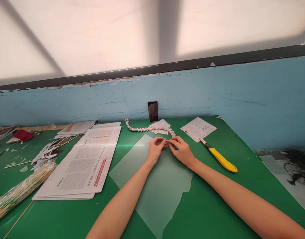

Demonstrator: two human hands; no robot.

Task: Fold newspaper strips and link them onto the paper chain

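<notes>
A zigzag chain of folded paper (142,129) curves across the back of the green table (199,212), its right end just beyond my fingertips. My left hand (156,149) and my right hand (181,151) meet over the top of a translucent sheet (162,189). Both pinch a tiny folded paper piece (166,142) between them, mostly hidden by the fingers. Small printed paper squares (160,126) lie under part of the chain. To the right of my right hand, a yellow-handled knife (222,160) rests with its blade tip on a square of newspaper (198,128).
A phone (153,111) leans upright against the blue wall (105,103). Folded newspapers (80,166) lie on the left. Farther left are bagged bamboo sticks (23,187), paper scraps (44,154) and a red cloth item (22,134). The table's right edge slants toward the lower right.
</notes>
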